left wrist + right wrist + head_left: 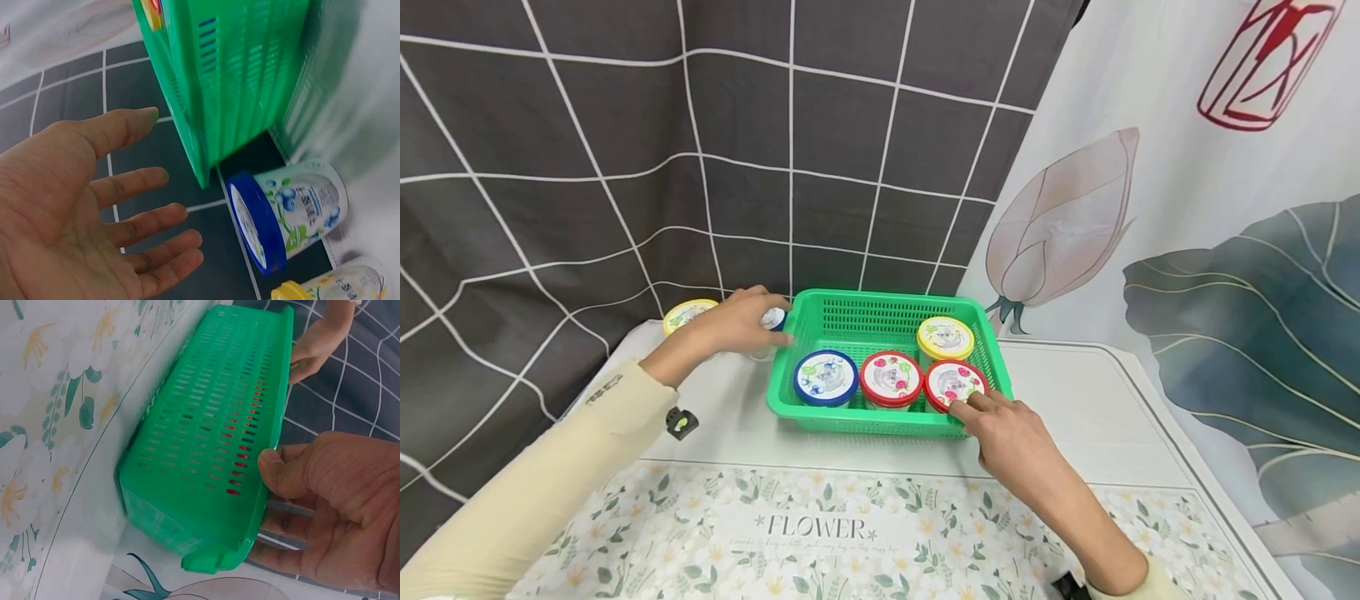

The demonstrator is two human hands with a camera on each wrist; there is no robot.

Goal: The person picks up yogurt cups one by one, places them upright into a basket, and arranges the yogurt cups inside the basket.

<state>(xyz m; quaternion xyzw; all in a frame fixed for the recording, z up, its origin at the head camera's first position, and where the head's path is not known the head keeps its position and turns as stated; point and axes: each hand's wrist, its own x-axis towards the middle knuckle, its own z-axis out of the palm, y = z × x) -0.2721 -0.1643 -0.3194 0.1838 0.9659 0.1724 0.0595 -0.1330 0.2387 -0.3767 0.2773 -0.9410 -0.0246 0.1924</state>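
A green plastic basket (pixel 880 425) holds a blue-lidded cup (pixel 825 377), two red-lidded cups (pixel 891 378) and a yellow-lidded cup (pixel 945 337). My right hand (pixel 1011 429) grips the basket's near rim at the right; in the right wrist view its thumb lies outside the rim, the other fingers on the inner side. Beside the basket's left end is my left hand (pixel 741 323), fingers spread and holding nothing in the left wrist view. Below those fingers another blue-lidded cup (pixel 300 209) with blueberry pictures stands outside the basket, partly hidden by the hand in the head view.
Another yellow-lidded cup (pixel 688 315) stands at the far left of the white table (pixel 722 425). A dark grid-patterned curtain (pixel 737 117) hangs behind the table, a white printed one (pixel 1150 83) at the right. A flowered mat (pixel 820 558) covers the near side.
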